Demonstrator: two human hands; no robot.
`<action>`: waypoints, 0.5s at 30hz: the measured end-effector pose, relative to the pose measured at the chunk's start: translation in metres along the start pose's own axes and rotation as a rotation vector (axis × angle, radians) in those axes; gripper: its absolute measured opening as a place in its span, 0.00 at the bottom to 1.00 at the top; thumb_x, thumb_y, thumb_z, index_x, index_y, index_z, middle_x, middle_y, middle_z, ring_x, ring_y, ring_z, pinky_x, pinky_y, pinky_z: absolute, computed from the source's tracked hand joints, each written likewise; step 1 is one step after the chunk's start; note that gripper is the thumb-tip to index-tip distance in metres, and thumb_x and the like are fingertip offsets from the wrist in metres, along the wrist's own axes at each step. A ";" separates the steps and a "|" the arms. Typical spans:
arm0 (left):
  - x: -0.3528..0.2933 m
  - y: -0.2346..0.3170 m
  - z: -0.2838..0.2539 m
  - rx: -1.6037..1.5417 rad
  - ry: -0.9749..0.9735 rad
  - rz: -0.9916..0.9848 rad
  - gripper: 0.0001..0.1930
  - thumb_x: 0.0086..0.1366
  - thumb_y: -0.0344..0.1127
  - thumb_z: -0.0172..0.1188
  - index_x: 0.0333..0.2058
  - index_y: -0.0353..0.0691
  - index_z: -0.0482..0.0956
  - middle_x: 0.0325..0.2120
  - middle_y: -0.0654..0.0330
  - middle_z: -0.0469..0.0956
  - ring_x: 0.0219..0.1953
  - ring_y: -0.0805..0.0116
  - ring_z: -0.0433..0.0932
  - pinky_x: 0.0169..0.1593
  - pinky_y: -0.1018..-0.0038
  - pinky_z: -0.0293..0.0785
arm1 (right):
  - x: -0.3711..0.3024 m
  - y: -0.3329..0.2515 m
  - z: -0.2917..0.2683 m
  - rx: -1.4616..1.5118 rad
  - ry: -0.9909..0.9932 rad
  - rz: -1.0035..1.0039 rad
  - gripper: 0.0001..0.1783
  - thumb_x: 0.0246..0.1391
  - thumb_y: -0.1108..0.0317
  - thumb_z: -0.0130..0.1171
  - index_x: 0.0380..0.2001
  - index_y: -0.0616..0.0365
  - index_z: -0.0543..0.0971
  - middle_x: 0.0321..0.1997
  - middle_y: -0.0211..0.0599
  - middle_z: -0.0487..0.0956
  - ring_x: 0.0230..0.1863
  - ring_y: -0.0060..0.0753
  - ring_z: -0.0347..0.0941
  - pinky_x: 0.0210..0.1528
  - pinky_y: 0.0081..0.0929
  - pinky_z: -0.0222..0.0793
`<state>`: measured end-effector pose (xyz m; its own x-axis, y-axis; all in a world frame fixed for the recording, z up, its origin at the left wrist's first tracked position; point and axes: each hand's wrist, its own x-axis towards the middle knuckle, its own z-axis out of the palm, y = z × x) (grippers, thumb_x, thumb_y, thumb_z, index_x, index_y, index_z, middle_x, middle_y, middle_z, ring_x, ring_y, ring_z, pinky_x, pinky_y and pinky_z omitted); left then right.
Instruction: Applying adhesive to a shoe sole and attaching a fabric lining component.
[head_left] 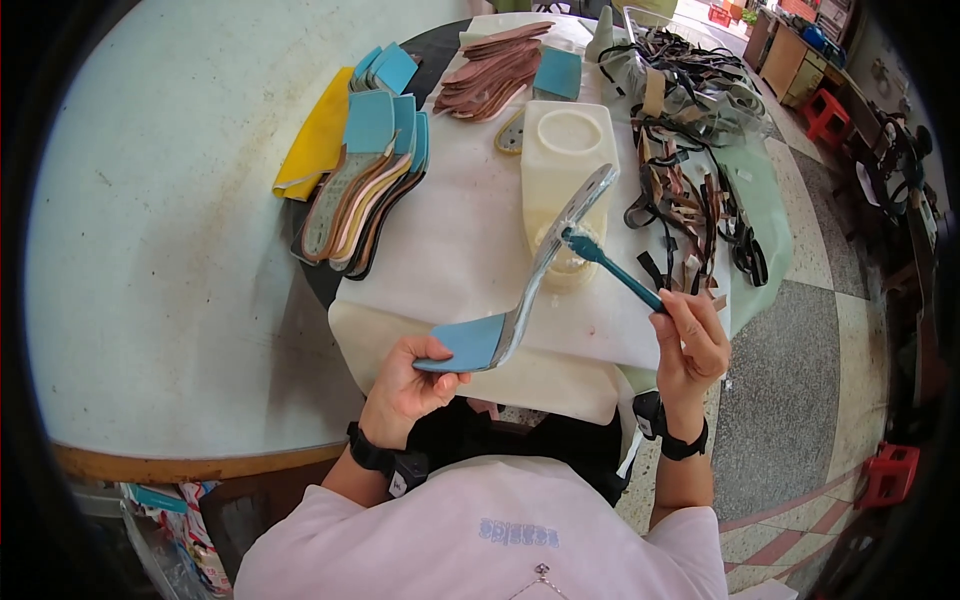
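My left hand (pixel 411 388) pinches the blue heel end of a shoe insole board (pixel 468 341), held up and tilted with its grey front part rising away to the right. Between the thumb and fingers of my right hand (pixel 692 345) is the handle of a teal brush (pixel 622 276). The brush's head meets the insole's edge about midway along its length, with whitish wet matter around it. Right behind stands a translucent plastic jug (pixel 570 140), with pale wet matter near its opening, partly covered by the insole.
To the left, stacked blue-heeled insoles (pixel 370 180) lie beside a yellow sheet (pixel 315 140). Brown insole pieces (pixel 492 72) fan out at the back. Tangled dark strips (pixel 690 190) cover the right side, near a clear bin (pixel 740 120). Red stools (pixel 888 475) stand on the floor.
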<state>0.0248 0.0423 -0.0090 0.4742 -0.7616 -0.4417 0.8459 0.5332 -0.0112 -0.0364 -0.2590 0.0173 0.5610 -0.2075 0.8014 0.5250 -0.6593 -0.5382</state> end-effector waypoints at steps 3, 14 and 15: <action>0.001 0.000 -0.001 0.000 0.011 -0.008 0.13 0.52 0.24 0.47 0.32 0.13 0.67 0.23 0.30 0.73 0.19 0.49 0.78 0.22 0.71 0.81 | 0.000 0.000 -0.002 -0.003 -0.004 0.019 0.15 0.41 0.81 0.63 0.37 0.64 0.79 0.28 0.39 0.76 0.24 0.28 0.67 0.25 0.19 0.60; 0.000 -0.002 -0.001 -0.011 0.038 -0.008 0.14 0.53 0.24 0.47 0.33 0.13 0.66 0.23 0.31 0.73 0.18 0.49 0.77 0.21 0.71 0.81 | 0.007 0.006 -0.008 -0.048 0.130 0.067 0.14 0.43 0.82 0.62 0.37 0.65 0.79 0.31 0.38 0.77 0.25 0.24 0.68 0.25 0.15 0.61; 0.000 -0.001 -0.001 -0.008 0.065 -0.011 0.14 0.53 0.24 0.46 0.33 0.13 0.66 0.23 0.32 0.73 0.17 0.49 0.77 0.21 0.72 0.81 | 0.006 0.005 -0.007 -0.052 0.090 0.018 0.14 0.42 0.82 0.62 0.37 0.65 0.79 0.30 0.38 0.76 0.25 0.26 0.67 0.25 0.17 0.61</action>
<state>0.0234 0.0419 -0.0099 0.4474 -0.7422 -0.4990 0.8491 0.5277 -0.0236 -0.0355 -0.2686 0.0213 0.5090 -0.2826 0.8131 0.4796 -0.6913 -0.5405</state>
